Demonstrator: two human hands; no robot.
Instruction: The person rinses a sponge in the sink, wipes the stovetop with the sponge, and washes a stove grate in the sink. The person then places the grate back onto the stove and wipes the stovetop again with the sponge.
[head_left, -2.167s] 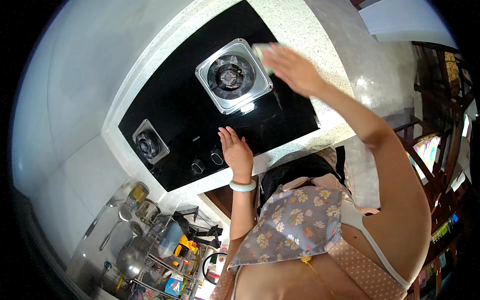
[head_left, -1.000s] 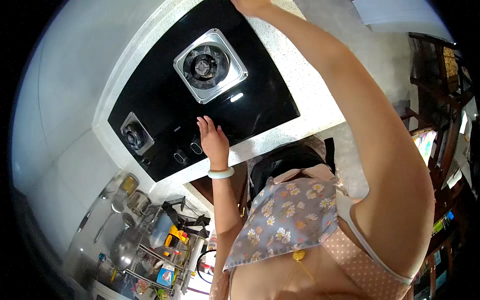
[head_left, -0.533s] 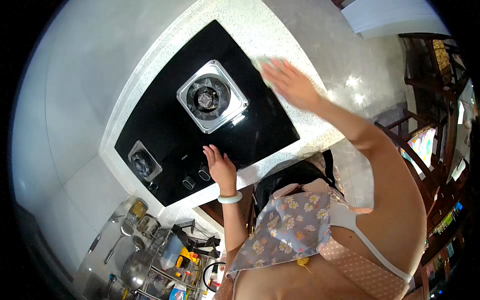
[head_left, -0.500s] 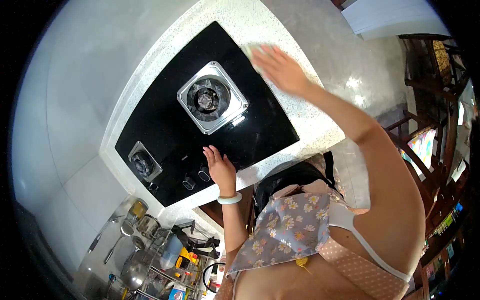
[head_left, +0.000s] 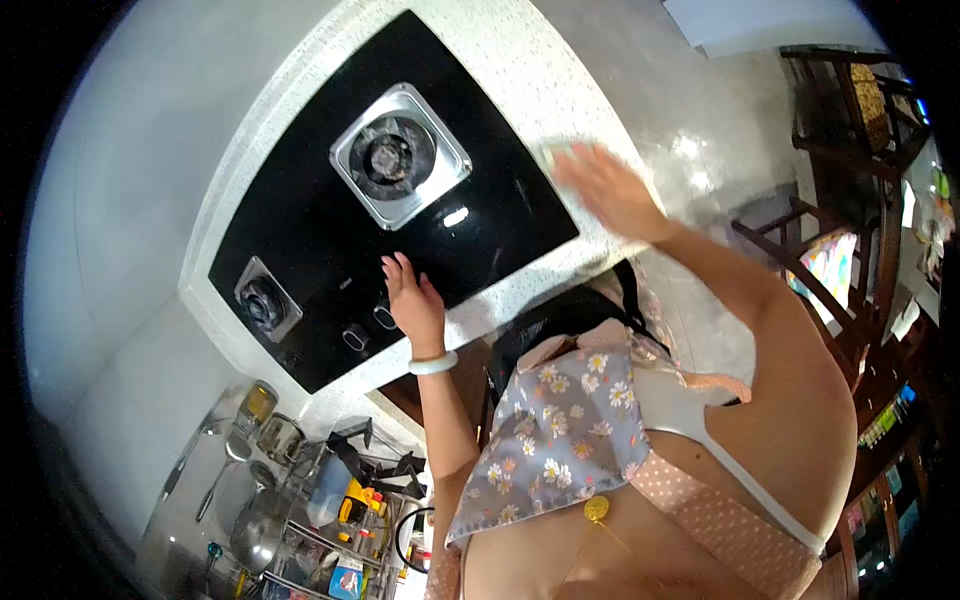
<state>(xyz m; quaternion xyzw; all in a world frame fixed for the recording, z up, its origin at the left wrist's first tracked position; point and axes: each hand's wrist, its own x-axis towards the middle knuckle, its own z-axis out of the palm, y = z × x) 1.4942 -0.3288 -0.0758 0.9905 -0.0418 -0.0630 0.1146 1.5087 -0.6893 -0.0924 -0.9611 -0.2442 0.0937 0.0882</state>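
A: Right hand (head_left: 612, 195) out over the speckled counter (head_left: 520, 50), just past the right edge of the black cooktop (head_left: 300, 220), and it's a blur! What's it got?

B: A pale cloth-like thing (head_left: 550, 156), only a sliver peeking out at the fingertips, the rest hidden under the hand! Fingers laid out long; gripping or merely pressing, I can't tell!

A: And the left hand (head_left: 415, 312)?

B: Nothing in it! Fingers together, thumb a little apart, over the cooktop's front edge, right beside a control knob (head_left: 384, 315); resting or hovering, impossible to say! Pale bangle (head_left: 433, 363) at the wrist!

A: Burners?

B: Two! The large burner (head_left: 392, 157) sits ahead of the left hand on a squarish silver plate; the small burner (head_left: 266, 302) lies off to the left
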